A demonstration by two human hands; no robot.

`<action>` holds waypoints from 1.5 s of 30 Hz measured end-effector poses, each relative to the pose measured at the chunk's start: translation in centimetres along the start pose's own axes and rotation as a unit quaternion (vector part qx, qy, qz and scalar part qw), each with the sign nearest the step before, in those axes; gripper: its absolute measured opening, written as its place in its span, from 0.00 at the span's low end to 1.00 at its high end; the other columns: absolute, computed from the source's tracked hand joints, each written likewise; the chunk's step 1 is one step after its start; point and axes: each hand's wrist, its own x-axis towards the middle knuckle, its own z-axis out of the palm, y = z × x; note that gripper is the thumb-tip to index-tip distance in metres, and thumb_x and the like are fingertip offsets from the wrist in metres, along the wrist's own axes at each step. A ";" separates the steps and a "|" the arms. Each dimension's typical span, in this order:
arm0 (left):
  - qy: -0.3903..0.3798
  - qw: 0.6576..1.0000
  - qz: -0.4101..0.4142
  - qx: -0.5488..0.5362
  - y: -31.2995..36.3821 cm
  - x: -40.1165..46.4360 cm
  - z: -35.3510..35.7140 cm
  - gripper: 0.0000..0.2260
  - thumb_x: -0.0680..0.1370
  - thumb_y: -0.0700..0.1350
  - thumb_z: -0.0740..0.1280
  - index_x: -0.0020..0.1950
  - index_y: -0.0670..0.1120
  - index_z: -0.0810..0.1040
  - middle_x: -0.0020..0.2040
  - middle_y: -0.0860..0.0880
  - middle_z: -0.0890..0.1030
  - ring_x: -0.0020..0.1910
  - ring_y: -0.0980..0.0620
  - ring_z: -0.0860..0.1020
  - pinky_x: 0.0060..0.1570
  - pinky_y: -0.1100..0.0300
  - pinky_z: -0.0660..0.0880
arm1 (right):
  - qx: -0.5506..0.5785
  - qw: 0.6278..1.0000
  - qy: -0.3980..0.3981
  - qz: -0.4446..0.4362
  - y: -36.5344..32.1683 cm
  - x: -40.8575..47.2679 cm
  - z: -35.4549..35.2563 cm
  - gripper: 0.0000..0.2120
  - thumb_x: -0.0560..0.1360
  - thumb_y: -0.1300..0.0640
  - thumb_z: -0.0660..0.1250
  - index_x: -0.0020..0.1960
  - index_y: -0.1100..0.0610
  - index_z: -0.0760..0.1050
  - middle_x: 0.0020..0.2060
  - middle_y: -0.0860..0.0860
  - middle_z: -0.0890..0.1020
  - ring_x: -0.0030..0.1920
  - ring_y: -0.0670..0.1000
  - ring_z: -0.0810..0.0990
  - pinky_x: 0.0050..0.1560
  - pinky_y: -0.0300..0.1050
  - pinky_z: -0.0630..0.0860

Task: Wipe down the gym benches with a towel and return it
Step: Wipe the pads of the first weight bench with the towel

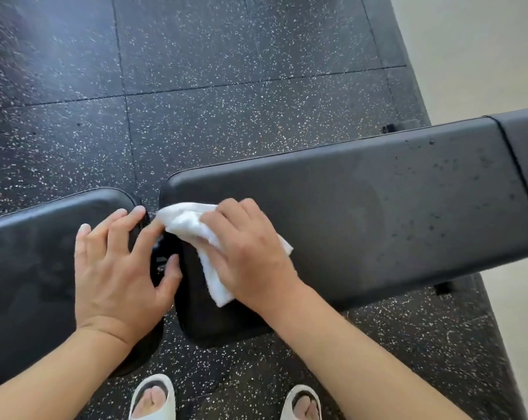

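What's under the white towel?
The towel lies on the long black bench pad, near its left end, with the right hand pressing on top. The pad's surface directly beneath is covered, so any dirt or drops there can't be seen.

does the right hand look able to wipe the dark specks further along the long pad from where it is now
Probably yes. The right hand already presses the white towel flat on the long pad, and the pad's top between it and the dark specks is bare, with nothing in the way. The left hand rests on the shorter pad.
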 end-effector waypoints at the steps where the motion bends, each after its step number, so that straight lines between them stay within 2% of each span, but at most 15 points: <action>1: -0.002 1.000 -0.002 0.000 0.0 0.0 -0.1 0.26 0.78 0.58 0.61 0.71 0.44 0.77 0.71 0.38 0.74 0.73 0.31 0.70 0.74 0.28 0.59 | -0.011 1.000 0.006 0.004 1.9 -1.4 -1.5 0.04 0.79 0.61 0.70 0.51 0.61 0.81 0.45 0.55 0.78 0.44 0.58 0.72 0.47 0.55 0.73; 6: -0.012 1.000 -0.009 0.003 0.0 0.0 -0.2 0.27 0.78 0.58 0.62 0.74 0.47 0.76 0.72 0.40 0.74 0.73 0.34 0.70 0.76 0.30 0.58 | -0.083 0.977 0.109 0.163 10.1 -3.3 -7.2 0.05 0.80 0.58 0.69 0.53 0.59 0.81 0.46 0.53 0.78 0.46 0.58 0.73 0.51 0.49 0.71; 9: -0.014 1.000 -0.005 -0.001 -0.1 -0.1 0.0 0.27 0.77 0.57 0.62 0.74 0.47 0.77 0.72 0.41 0.74 0.73 0.34 0.70 0.76 0.30 0.58 | -0.113 0.956 0.153 0.225 9.4 -1.8 -5.5 0.05 0.79 0.60 0.67 0.54 0.60 0.79 0.47 0.56 0.78 0.45 0.59 0.73 0.50 0.44 0.65; 11: -0.016 1.000 -0.006 -0.002 -0.1 -0.1 -0.1 0.27 0.77 0.57 0.62 0.74 0.47 0.77 0.72 0.41 0.74 0.73 0.34 0.70 0.75 0.29 0.59 | -0.099 0.948 0.178 0.245 7.2 0.0 -3.5 0.05 0.79 0.61 0.68 0.54 0.60 0.79 0.47 0.57 0.78 0.45 0.59 0.72 0.49 0.48 0.68; 14: -0.019 1.000 -0.006 0.004 0.0 0.0 -0.2 0.27 0.78 0.57 0.61 0.74 0.47 0.76 0.72 0.40 0.74 0.74 0.34 0.70 0.75 0.30 0.59 | -0.070 0.956 0.169 0.228 2.3 3.2 -0.2 0.06 0.79 0.57 0.67 0.52 0.60 0.79 0.47 0.57 0.78 0.45 0.59 0.72 0.48 0.57 0.72; 19: -0.034 0.999 0.004 0.005 -0.1 0.0 -0.3 0.29 0.75 0.58 0.59 0.70 0.42 0.77 0.72 0.38 0.73 0.74 0.33 0.68 0.72 0.27 0.60 | -0.002 0.984 0.082 0.161 -5.3 1.8 2.8 0.06 0.77 0.58 0.67 0.52 0.58 0.80 0.46 0.55 0.79 0.45 0.58 0.73 0.45 0.56 0.73; 21: -0.030 1.000 0.000 0.003 0.0 0.1 -0.3 0.27 0.76 0.58 0.59 0.67 0.41 0.77 0.72 0.37 0.73 0.73 0.32 0.68 0.72 0.27 0.61 | 0.016 0.987 0.066 0.149 -5.9 -1.1 2.2 0.07 0.76 0.60 0.68 0.52 0.58 0.81 0.46 0.55 0.79 0.44 0.58 0.74 0.44 0.56 0.73; 25: -0.022 1.000 -0.002 0.015 0.2 0.1 -0.4 0.28 0.79 0.58 0.59 0.74 0.45 0.75 0.73 0.38 0.73 0.74 0.35 0.68 0.75 0.31 0.60 | 0.003 0.983 0.105 0.149 -3.5 -7.6 -0.2 0.10 0.76 0.61 0.64 0.54 0.60 0.82 0.45 0.55 0.80 0.43 0.58 0.73 0.45 0.57 0.74; 28: -0.015 1.000 0.002 0.014 0.3 0.1 -0.4 0.27 0.79 0.57 0.59 0.75 0.46 0.75 0.72 0.39 0.73 0.74 0.36 0.68 0.74 0.31 0.62 | -0.045 0.966 0.170 0.189 1.2 -10.7 -2.8 0.09 0.76 0.62 0.69 0.55 0.62 0.82 0.47 0.56 0.79 0.45 0.59 0.72 0.49 0.57 0.74; 31: -0.031 0.999 -0.004 0.018 0.5 0.1 -0.7 0.28 0.79 0.58 0.58 0.75 0.47 0.74 0.73 0.40 0.73 0.74 0.36 0.67 0.75 0.31 0.61 | -0.077 0.926 0.236 0.285 5.6 -10.4 -4.8 0.08 0.75 0.60 0.68 0.53 0.61 0.80 0.48 0.57 0.78 0.46 0.59 0.72 0.50 0.57 0.73; 35: -0.061 0.998 -0.012 0.022 0.7 0.2 -1.3 0.29 0.79 0.59 0.56 0.77 0.48 0.73 0.74 0.41 0.72 0.76 0.37 0.66 0.76 0.33 0.59 | -0.094 0.887 0.251 0.375 5.3 -6.2 -4.7 0.07 0.75 0.60 0.68 0.52 0.62 0.79 0.49 0.60 0.78 0.47 0.62 0.74 0.49 0.59 0.73; 37: -0.069 0.997 -0.014 0.013 0.9 0.2 -1.6 0.29 0.79 0.58 0.57 0.77 0.48 0.73 0.75 0.41 0.72 0.77 0.37 0.66 0.77 0.35 0.58 | -0.069 0.904 0.221 0.360 2.5 -5.0 -3.6 0.10 0.76 0.59 0.65 0.53 0.62 0.79 0.49 0.60 0.78 0.47 0.63 0.74 0.49 0.60 0.72; 40: -0.085 0.996 -0.025 -0.019 0.9 0.3 -2.4 0.27 0.79 0.56 0.61 0.77 0.49 0.74 0.75 0.41 0.72 0.76 0.38 0.65 0.79 0.38 0.57 | -0.042 0.949 0.147 0.275 -2.3 -5.7 -1.5 0.14 0.78 0.54 0.59 0.53 0.61 0.79 0.47 0.58 0.78 0.46 0.61 0.74 0.48 0.59 0.73; 42: -0.106 0.992 -0.018 -0.065 0.9 0.6 -3.3 0.26 0.78 0.56 0.62 0.76 0.52 0.73 0.74 0.43 0.71 0.75 0.39 0.65 0.78 0.39 0.60 | -0.031 0.966 0.131 0.222 -3.6 -7.7 -0.4 0.09 0.76 0.58 0.63 0.51 0.60 0.80 0.46 0.56 0.79 0.45 0.60 0.74 0.45 0.58 0.74; 45: -0.134 0.982 0.073 -0.113 1.4 1.0 -4.7 0.24 0.78 0.54 0.65 0.75 0.58 0.72 0.75 0.48 0.67 0.74 0.44 0.64 0.77 0.41 0.64 | -0.011 0.974 0.149 0.168 -3.0 -11.5 -0.1 0.09 0.76 0.60 0.65 0.53 0.59 0.81 0.45 0.54 0.78 0.44 0.57 0.72 0.46 0.54 0.75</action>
